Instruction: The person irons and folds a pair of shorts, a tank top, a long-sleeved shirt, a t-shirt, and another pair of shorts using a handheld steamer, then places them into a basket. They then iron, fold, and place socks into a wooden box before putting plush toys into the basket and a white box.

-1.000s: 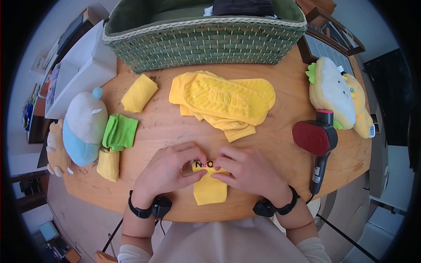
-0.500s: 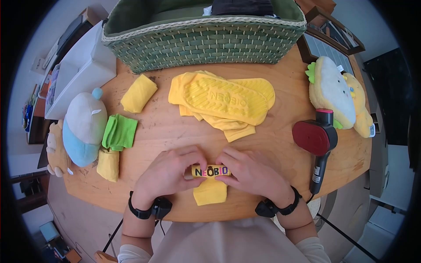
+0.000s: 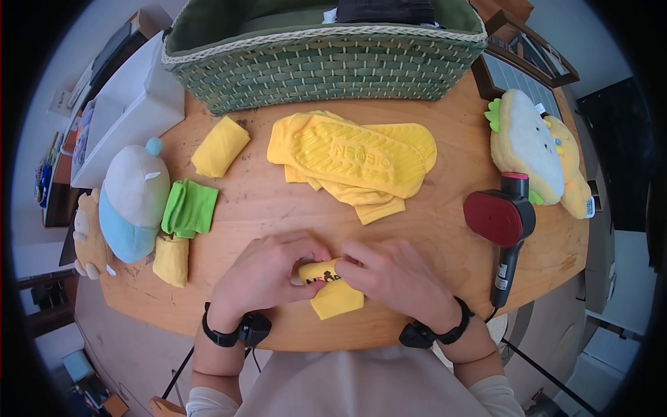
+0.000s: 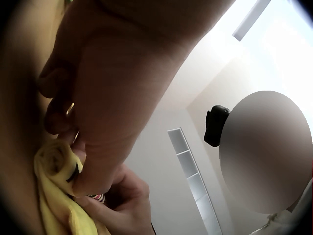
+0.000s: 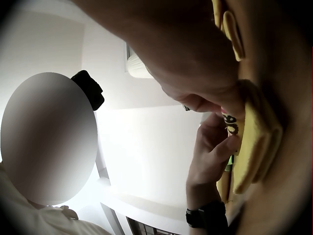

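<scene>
A yellow sock (image 3: pixel 338 299) with dark lettering lies at the table's front, its upper part rolled up and its flat end toward the person. The left hand (image 3: pixel 269 272) grips the roll's left end, thumb on the near side. At the right end the right hand (image 3: pixel 397 276) pinches the roll, covering part of the lettering. The left wrist view shows the coiled end of the sock (image 4: pixel 57 159) beside the left hand (image 4: pixel 110 98). In the right wrist view the flat layers of the sock (image 5: pixel 254 142) hang past the right hand (image 5: pixel 195 63).
Yellow socks with a raised sole pattern (image 3: pixel 361 156) lie stacked mid-table, before a green woven basket (image 3: pixel 326 69). Left are yellow bundles (image 3: pixel 221 147), a green folded cloth (image 3: pixel 190 208) and plush toys (image 3: pixel 135 205). Right stand a red-black handheld device (image 3: pixel 495 219) and more plush toys (image 3: pixel 531 149).
The rolled sock has turned slightly, its left end now lower and its loose end shifted right. The right hand's fingers have moved inward over the lettering, which showed whole half a second ago.
</scene>
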Demonstrator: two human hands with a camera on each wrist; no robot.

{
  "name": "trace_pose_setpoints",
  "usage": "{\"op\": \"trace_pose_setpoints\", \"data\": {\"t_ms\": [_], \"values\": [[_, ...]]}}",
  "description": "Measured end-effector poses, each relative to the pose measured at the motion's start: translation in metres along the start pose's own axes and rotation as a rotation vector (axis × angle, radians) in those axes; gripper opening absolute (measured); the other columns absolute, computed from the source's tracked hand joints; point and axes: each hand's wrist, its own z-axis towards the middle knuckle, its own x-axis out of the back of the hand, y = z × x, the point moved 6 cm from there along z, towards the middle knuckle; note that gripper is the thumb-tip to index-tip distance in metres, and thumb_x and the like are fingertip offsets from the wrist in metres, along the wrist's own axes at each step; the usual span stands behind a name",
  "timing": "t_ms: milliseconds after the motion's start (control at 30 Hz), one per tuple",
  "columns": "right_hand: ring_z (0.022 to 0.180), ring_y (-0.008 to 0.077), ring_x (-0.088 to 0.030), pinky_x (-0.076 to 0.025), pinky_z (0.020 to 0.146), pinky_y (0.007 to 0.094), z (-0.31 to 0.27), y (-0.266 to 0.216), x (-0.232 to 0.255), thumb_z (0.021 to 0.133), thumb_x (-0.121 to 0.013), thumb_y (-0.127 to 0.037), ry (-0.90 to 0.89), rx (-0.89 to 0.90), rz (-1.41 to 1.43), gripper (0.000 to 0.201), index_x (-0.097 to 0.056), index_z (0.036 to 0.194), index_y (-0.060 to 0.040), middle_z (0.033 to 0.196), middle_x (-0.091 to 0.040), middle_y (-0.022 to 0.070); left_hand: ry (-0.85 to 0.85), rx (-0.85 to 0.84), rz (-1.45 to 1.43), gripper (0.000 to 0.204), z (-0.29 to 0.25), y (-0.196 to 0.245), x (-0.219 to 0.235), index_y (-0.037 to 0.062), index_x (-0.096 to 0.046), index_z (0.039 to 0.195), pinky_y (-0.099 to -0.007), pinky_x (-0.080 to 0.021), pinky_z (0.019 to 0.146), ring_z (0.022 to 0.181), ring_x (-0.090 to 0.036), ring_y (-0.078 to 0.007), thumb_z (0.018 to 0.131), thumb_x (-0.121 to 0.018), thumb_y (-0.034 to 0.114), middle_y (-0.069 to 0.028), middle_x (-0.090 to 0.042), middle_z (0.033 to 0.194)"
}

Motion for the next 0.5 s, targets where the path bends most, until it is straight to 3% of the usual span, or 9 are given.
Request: {"op": "trace_pose_setpoints", "data": {"t_ms": [133,233,400,500], "values": [[0.070,0.0220,-0.065,-0.051,0.057,0.0363,-0.001,0.003,-0.001,0.085,-0.073,-0.017,0.057,-0.002,-0.004,0.015,-0.064,0.094,-0.0084,0.088,-0.055,0.0042,0.012,0.070,0.060,0.030,0.001,0.003,0.001,0.0099,-0.067,0.099,-0.0371,-0.055,0.072,0.084,-0.069,-0.0277,0.072,-0.080,0.012,-0.0049,-0.071,0.095],[0.070,0.0238,-0.065,-0.051,0.058,0.0373,0.000,0.011,0.004,0.087,-0.073,-0.023,0.060,-0.080,0.157,0.019,-0.066,0.098,-0.0092,0.091,-0.057,0.0041,0.041,0.070,0.080,0.030,0.001,0.004,0.002,0.0107,-0.065,0.098,-0.0378,-0.055,0.072,0.084,-0.069,-0.0277,0.072,-0.081,0.013,-0.0043,-0.070,0.094],[0.075,0.0301,-0.066,-0.051,0.065,0.0422,-0.004,0.018,-0.005,0.087,-0.076,-0.031,-0.106,-0.247,0.187,0.027,-0.067,0.102,-0.0104,0.098,-0.060,0.0047,-0.023,0.013,0.094,0.028,-0.001,0.008,-0.003,0.0113,-0.066,0.095,-0.0397,-0.054,0.071,0.083,-0.068,-0.0279,0.073,-0.082,0.014,-0.0036,-0.067,0.090],[0.078,0.0309,-0.067,-0.051,0.067,0.0430,-0.006,0.020,-0.011,0.086,-0.076,-0.031,-0.149,-0.222,0.231,0.029,-0.066,0.105,-0.0102,0.100,-0.060,0.0051,-0.048,-0.028,0.068,0.026,-0.001,0.012,0.001,0.0107,-0.066,0.094,-0.0390,-0.053,0.069,0.077,-0.067,-0.0265,0.076,-0.082,0.019,-0.0037,-0.066,0.089]]}}
